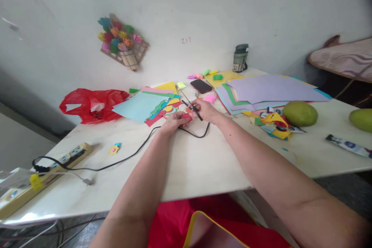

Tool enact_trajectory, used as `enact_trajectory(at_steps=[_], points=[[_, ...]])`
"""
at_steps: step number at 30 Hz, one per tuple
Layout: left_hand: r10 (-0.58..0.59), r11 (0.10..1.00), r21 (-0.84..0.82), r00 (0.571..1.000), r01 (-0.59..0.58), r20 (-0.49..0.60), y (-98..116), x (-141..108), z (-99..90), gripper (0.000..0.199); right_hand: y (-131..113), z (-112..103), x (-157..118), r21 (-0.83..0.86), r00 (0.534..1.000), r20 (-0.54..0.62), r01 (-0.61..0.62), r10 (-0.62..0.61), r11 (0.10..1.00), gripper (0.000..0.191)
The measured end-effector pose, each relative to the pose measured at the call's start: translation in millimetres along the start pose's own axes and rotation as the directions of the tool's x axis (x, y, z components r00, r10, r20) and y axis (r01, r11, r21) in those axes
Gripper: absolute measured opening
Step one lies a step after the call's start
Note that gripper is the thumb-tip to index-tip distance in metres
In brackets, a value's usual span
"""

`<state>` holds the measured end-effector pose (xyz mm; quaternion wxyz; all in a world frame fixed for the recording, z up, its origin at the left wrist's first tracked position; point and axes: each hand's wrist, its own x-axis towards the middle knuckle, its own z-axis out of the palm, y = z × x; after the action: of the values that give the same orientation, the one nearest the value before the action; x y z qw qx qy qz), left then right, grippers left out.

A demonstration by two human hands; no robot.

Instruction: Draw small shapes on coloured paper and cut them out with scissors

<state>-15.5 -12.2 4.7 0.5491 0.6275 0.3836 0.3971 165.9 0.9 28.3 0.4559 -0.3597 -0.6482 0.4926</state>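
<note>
Near the middle of the white table, my left hand (173, 121) is closed on a small piece of red paper (186, 117). Just right of it, my right hand (204, 110) is closed around a thin dark tool (197, 111) with a slim metal shaft that points up and to the left. What kind of tool it is cannot be made out. Both hands are close together, above small coloured paper cut-outs (168, 109). A black cord (139, 149) runs across the table beneath my left wrist and curves up near my right hand.
Light blue sheets (139, 105) and a red plastic bag (95, 104) lie left, a power strip (66, 159) front left. A phone (201, 86) lies behind my hands. Purple sheets (261, 89), paper scraps (276, 124), a green fruit (300, 113) and a tube (348, 146) are right; a bottle (240, 58) stands behind.
</note>
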Motion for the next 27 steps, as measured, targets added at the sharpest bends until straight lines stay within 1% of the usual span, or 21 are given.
enact_trajectory(at_steps=[3, 5, 10, 13, 15, 17, 20, 23, 27], points=[[-0.003, 1.000, -0.001, 0.999, 0.003, -0.035, 1.3, -1.2, 1.0, 0.030, 5.6, -1.8, 3.6, -0.027, 0.999, -0.018, 0.046, -0.046, 0.999, 0.037], [-0.005, 0.999, -0.042, 0.998, 0.002, -0.063, 2.4, -2.1, 1.9, 0.028, 8.6, -3.6, 5.2, -0.056, 0.997, -0.039, 0.069, -0.071, 0.996, 0.037], [-0.040, 0.976, -0.218, 0.996, 0.022, -0.079, 5.4, -0.6, 2.3, 0.023, 12.3, -5.1, 6.3, -0.103, 0.994, -0.074, 0.078, -0.086, 0.992, 0.041], [-0.062, 0.939, -0.342, 0.995, 0.030, -0.083, 7.4, 1.5, 0.1, 0.022, 13.1, -4.7, 6.3, -0.124, 0.991, -0.105, 0.071, -0.085, 0.990, 0.042], [-0.076, 0.919, -0.391, 0.994, 0.040, -0.077, 8.5, 2.1, -1.4, 0.023, 13.6, -4.5, 6.6, -0.135, 0.990, -0.114, 0.064, -0.080, 0.989, 0.042], [-0.077, 0.920, -0.389, 0.995, 0.047, -0.063, 8.8, 1.6, -1.9, 0.023, 14.1, -4.3, 7.1, -0.131, 0.990, -0.120, 0.056, -0.072, 0.990, 0.041], [-0.058, 0.948, -0.317, 0.997, 0.037, -0.056, 7.9, -0.1, -0.2, 0.023, 14.4, -3.5, 7.5, -0.106, 0.990, -0.129, 0.048, -0.062, 0.993, 0.042], [-0.039, 0.972, -0.235, 0.996, 0.018, -0.083, 6.2, -1.6, 2.9, 0.029, 13.1, -1.7, 6.7, -0.082, 0.989, -0.140, 0.040, -0.051, 0.996, 0.041], [-0.018, 0.980, -0.200, 0.990, -0.011, -0.142, 4.6, -1.5, 5.8, 0.035, 8.7, 2.1, 4.1, -0.036, 0.989, -0.141, 0.033, -0.037, 0.999, 0.039]])
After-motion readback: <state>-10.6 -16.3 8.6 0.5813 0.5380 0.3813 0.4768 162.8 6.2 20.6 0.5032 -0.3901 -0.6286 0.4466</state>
